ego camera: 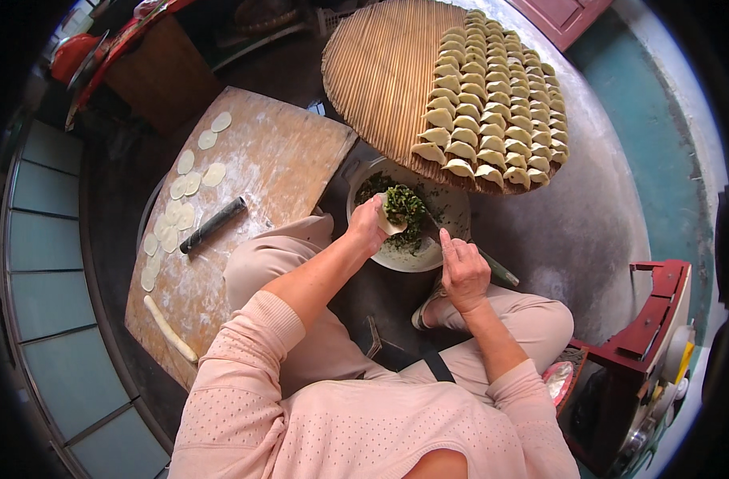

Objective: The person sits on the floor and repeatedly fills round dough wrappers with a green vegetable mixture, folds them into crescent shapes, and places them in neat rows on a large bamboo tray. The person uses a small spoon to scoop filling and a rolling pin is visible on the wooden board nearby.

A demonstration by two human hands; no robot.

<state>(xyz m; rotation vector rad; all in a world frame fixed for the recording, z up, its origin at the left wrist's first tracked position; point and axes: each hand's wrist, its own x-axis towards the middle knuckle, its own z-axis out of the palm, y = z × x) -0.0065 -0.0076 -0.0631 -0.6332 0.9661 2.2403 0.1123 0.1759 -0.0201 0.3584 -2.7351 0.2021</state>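
Over a white bowl (457, 209) of chopped green filling, my left hand (369, 224) holds a round dough wrapper (390, 220) with a mound of green filling (404, 203) on it. My right hand (465, 266) grips a thin utensil, its index finger stretched along it; the blade or tip reaches to the filling. Its exact kind cannot be told. Behind the bowl, rows of folded dumplings (493, 114) cover the right part of a round reed tray (388, 78). Several flat wrappers (191, 182) lie on the floured wooden board (268, 143) at the left.
A dark rolling pin (213, 225) and a dough rope (170, 328) lie on the board. A green handle-like object (499, 266) sticks out beside the bowl. Red wooden furniture (645, 317) stands at the right, near a red-rimmed container of white powder (558, 381). My knees flank the floor before me.
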